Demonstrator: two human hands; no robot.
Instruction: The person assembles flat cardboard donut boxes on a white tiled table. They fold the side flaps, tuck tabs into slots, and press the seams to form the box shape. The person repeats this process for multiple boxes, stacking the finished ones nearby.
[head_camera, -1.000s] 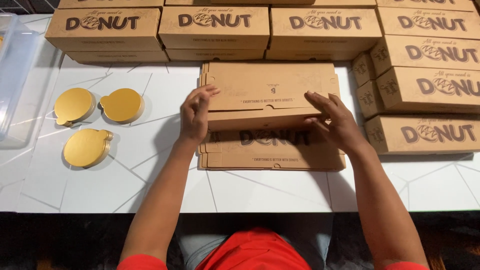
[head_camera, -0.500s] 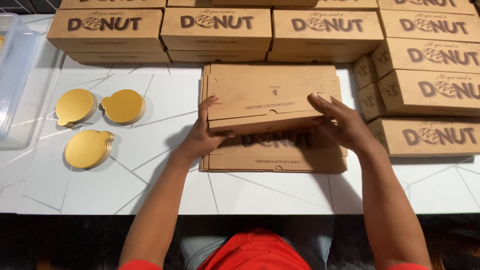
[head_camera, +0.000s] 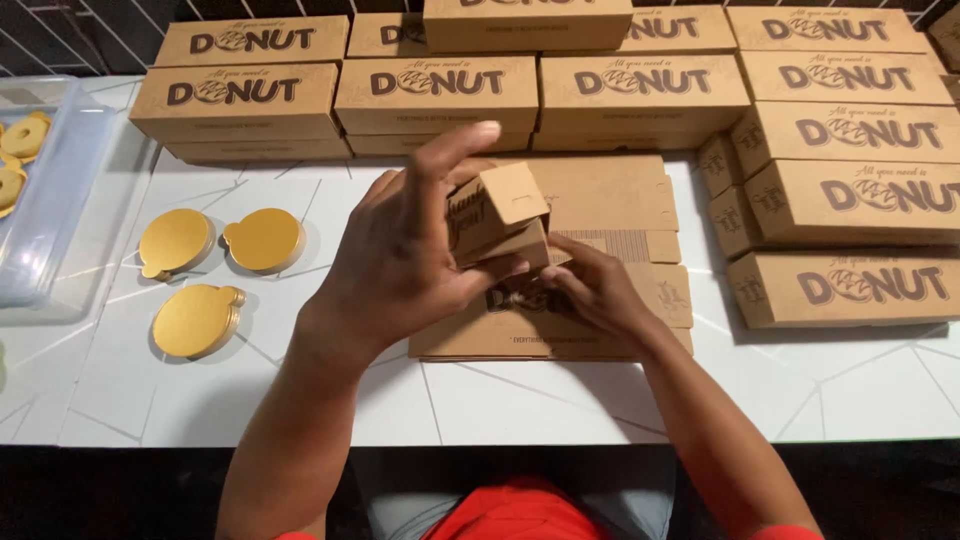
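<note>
A flat brown cardboard box blank (head_camera: 500, 215) is lifted off the stack of flat blanks (head_camera: 610, 205) and partly folded, one end flap standing up. My left hand (head_camera: 410, 250) grips it from the left, fingers wrapped over its side and the index finger raised. Lower and to the right, my right hand (head_camera: 590, 285) holds its bottom edge. Both hands hover just above the stack on the white table (head_camera: 500, 400).
Rows of assembled brown boxes line the back (head_camera: 435, 95) and the right side (head_camera: 850, 200). Three round gold cake boards (head_camera: 200, 265) lie at the left. A clear plastic bin (head_camera: 50, 190) with more gold boards stands at the far left.
Both hands took the top blank from the stack, raised it toward me and began folding it; before, they lay flat on the stack's sides.
</note>
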